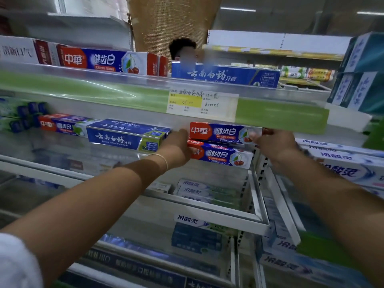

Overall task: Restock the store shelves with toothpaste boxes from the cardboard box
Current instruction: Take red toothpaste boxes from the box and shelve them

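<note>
Two red-and-blue toothpaste boxes with a cherry picture are stacked on the middle shelf (245, 217). My right hand (272, 143) pinches the right end of the upper box (223, 133). My left hand (176, 148) holds the left ends of the stack, its fingers hidden behind the boxes. The lower box (222, 155) lies under the upper one, set slightly nearer. To the left on the same shelf lies a blue and green toothpaste box (126, 137), with another red-and-blue box (62, 126) beyond it. The cardboard box is out of view.
The upper shelf's green price rail (83, 90) carries a handwritten price tag (202, 104) just above the stack. More toothpaste boxes (101, 60) stand on top. White boxes (345, 163) fill the right rack. A person (182, 49) stands behind the shelving.
</note>
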A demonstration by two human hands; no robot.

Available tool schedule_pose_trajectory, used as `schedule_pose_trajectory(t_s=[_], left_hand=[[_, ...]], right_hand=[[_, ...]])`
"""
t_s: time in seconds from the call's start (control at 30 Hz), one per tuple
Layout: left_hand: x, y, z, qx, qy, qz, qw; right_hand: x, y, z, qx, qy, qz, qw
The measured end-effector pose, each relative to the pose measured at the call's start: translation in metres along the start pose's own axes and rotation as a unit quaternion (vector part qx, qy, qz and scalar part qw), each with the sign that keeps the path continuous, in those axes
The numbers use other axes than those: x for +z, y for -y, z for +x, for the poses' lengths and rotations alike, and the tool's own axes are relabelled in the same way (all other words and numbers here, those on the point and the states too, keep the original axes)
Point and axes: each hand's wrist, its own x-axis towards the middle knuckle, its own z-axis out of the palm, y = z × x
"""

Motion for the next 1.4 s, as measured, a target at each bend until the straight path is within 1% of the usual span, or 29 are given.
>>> schedule_pose_trajectory(t_s=[0.07,0.13,0.27,0.37,0.6,0.7,0.83,0.9,1.0,1.07,1.13,1.2,1.27,1.33,1.4], left_hand=[[0.004,-0.002,0.002,0.000,-0.005,0.011,1.000],[0.006,-0.003,0.003,-0.001,-0.008,0.010,1.000],[0.006,-0.003,0.003,-0.008,-0.011,-0.002,1.000],[0.005,-0.003,0.003,-0.020,-0.012,-0.023,0.999],[0.003,0.000,-0.004,-0.026,-0.001,-0.026,0.999],[0.000,0.004,-0.009,-0.009,-0.002,-0.025,1.000],[-0.002,0.011,-0.021,0.041,-0.026,-0.026,0.998],[-0.005,0.012,-0.028,0.050,-0.029,-0.025,0.998],[-0.014,0.012,-0.035,0.081,-0.034,-0.021,0.996],[-0.023,0.014,-0.041,0.098,-0.045,-0.016,0.994],[-0.035,0.019,-0.048,0.106,-0.044,-0.022,0.993],[-0.049,0.029,-0.059,0.136,-0.039,-0.027,0.990],[-0.063,0.045,-0.068,0.163,-0.042,-0.026,0.985],[-0.079,0.063,-0.071,0.148,-0.050,-0.017,0.987],[-0.096,0.082,-0.072,0.113,-0.065,-0.006,0.991]], right_hand=[[0.002,0.009,-0.009,-0.007,-0.012,-0.033,0.999],[0.004,0.009,-0.004,-0.031,-0.013,-0.081,0.996],[0.010,0.010,0.005,-0.072,-0.017,-0.173,0.982],[0.014,0.012,0.006,-0.092,0.001,-0.171,0.981],[0.019,0.018,0.003,-0.085,0.041,-0.256,0.962],[0.021,0.021,-0.003,-0.105,0.045,-0.312,0.943],[0.029,0.025,-0.009,-0.155,-0.003,-0.360,0.920],[0.033,0.028,-0.015,-0.170,-0.019,-0.360,0.917],[0.039,0.034,-0.024,-0.182,-0.009,-0.349,0.919],[0.043,0.040,-0.035,-0.215,-0.021,-0.336,0.917],[0.049,0.047,-0.046,-0.231,-0.003,-0.319,0.919],[0.059,0.057,-0.056,-0.223,0.036,-0.311,0.923],[0.072,0.068,-0.065,-0.236,0.031,-0.288,0.928],[0.087,0.081,-0.079,-0.255,0.013,-0.278,0.926],[0.105,0.093,-0.095,-0.268,0.008,-0.261,0.927]])
